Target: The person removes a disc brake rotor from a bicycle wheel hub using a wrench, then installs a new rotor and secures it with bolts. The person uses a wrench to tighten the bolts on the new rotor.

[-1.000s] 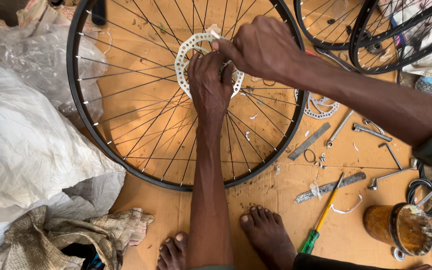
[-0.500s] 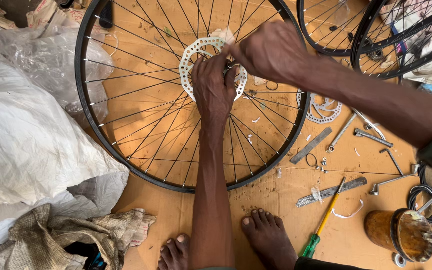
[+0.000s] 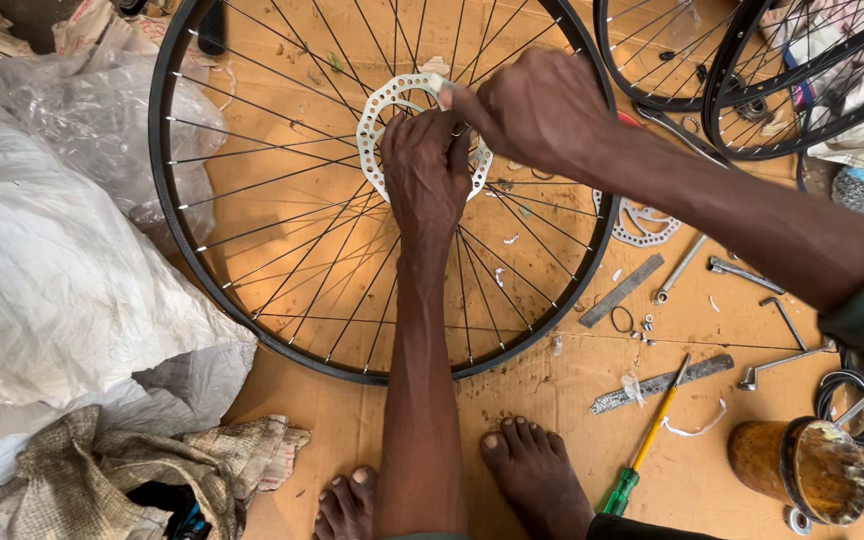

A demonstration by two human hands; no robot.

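Both hands stay on the hub as half a second ago; the wheel sits only slightly lower in the view. One white brake disc (image 3: 384, 110) with a ring of holes lies flat at the centre of one black spoked wheel (image 3: 177, 215), which rests flat on the orange floor (image 3: 552, 420), its axle pointing up toward the camera. The left hand (image 3: 425, 175) lies on the disc with fingers curled down around the hub; the right hand (image 3: 537, 105) comes from the right side and pinches at the disc's upper edge, fingers closed. What exactly the fingers grip, I cannot tell.

Beyond the right hand, two more wheels (image 3: 722, 95) overlap. Under the right forearm lies a second disc (image 3: 642, 225). Nearer to the person lie two flat metal files (image 3: 622, 290), their long axes slanting up to the right, and one screwdriver (image 3: 642, 460) with green handle, tip pointing up-right. One brown tin (image 3: 802, 465) stands further right. Two bare feet (image 3: 532, 470) are below the left arm.
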